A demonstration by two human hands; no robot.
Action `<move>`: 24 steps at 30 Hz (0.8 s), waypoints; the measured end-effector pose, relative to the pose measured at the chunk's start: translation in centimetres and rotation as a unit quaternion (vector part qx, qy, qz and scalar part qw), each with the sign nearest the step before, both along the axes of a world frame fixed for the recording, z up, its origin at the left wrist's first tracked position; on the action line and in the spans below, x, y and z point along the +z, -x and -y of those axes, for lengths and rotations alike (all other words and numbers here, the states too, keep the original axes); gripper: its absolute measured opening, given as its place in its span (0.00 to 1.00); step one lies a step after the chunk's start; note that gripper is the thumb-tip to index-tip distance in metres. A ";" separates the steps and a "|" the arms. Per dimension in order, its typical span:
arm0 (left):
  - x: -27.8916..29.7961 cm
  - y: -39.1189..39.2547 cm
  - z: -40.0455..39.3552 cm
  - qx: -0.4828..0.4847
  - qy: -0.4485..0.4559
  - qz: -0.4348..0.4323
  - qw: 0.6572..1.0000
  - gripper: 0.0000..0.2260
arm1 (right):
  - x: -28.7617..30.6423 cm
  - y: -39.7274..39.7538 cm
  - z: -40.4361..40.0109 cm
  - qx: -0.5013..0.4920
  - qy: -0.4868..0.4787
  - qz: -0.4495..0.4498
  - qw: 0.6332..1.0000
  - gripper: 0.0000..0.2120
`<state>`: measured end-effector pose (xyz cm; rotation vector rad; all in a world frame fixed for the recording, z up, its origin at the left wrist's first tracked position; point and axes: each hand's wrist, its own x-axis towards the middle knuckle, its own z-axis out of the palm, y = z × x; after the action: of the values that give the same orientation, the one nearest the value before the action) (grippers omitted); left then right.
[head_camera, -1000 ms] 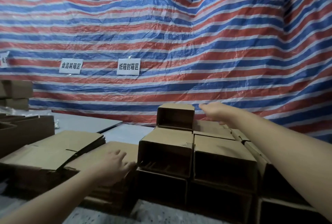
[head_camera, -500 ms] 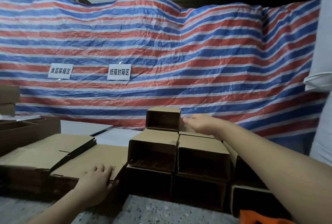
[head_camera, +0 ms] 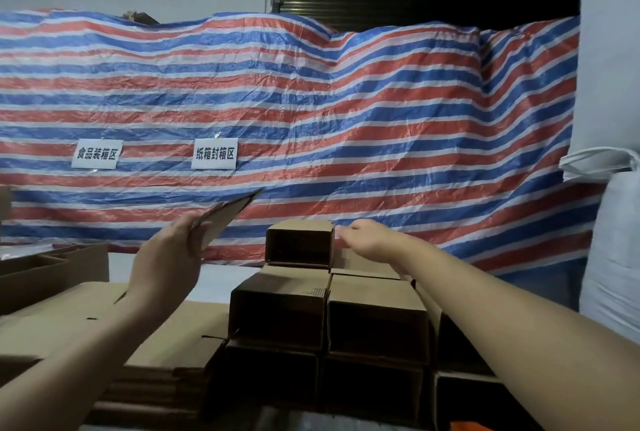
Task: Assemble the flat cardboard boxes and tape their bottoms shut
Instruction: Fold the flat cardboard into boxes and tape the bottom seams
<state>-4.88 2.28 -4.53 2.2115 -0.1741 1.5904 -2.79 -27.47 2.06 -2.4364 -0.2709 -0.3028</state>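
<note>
My left hand [head_camera: 166,268] is raised above the stack of flat boxes [head_camera: 69,320], and its grip pinches one flat box [head_camera: 221,219] by the near edge, thumb on one face and fingers behind. That piece tilts up and away from me, its far corner pointing at the striped tarp [head_camera: 346,112]. It is clear of the stack and touches nothing but my hand.

My right hand [head_camera: 367,236] reaches forward over the built boxes, fingers fairly straight and spread, holding nothing. Its fingertips are just beside the right edge of the top box [head_camera: 299,240], which lies on its side with the open mouth facing me; whether they touch it I cannot tell.

Below that top box sit more assembled boxes [head_camera: 374,320] in rows, also lying on their sides with dark open mouths toward me, packed tight against one another. The flat stack is just left of them, touching the lower row. All of it rests on a pale surface [head_camera: 221,278] that shows between the two piles.

At the far left stands another open box [head_camera: 52,271]. Two white signs [head_camera: 214,153] with printed characters hang on the tarp. A white sack [head_camera: 613,240] stands at the right edge.
</note>
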 end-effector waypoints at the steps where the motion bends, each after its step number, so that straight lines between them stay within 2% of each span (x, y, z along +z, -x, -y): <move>1: 1.1 0.7 0.7 -0.013 -0.009 0.025 1.000 0.12 | 0.5 0.1 -0.1 0.000 -0.013 0.012 1.000 0.24; 6: 6.4 4.5 4.0 -0.122 0.005 0.090 0.988 0.13 | 3.7 1.0 0.4 -0.001 -0.145 0.157 0.977 0.21; 10: 9.4 7.8 6.5 -0.209 0.061 0.075 0.973 0.12 | 7.0 3.2 2.5 0.001 -0.265 0.226 0.937 0.20; 13: 10.3 9.4 8.1 -0.291 0.093 -0.004 0.952 0.18 | 8.8 5.1 4.5 0.028 -0.316 0.247 0.916 0.26; 17: 10.9 9.9 9.4 -0.406 0.179 -0.071 0.894 0.17 | 9.5 6.9 7.3 0.045 -0.335 0.252 0.907 0.34; 20: 11.2 9.6 10.7 -0.451 0.239 -0.097 0.854 0.14 | 9.3 7.8 8.6 0.041 -0.357 0.234 0.903 0.35; 24: 11.8 8.3 12.5 -0.459 0.320 -0.105 0.823 0.11 | 8.6 8.6 9.3 -0.001 -0.398 0.195 0.897 0.31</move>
<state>-13.16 -10.23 7.30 1.3823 -0.4724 0.6980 -11.37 -36.77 10.66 -1.5513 -0.2503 -0.7443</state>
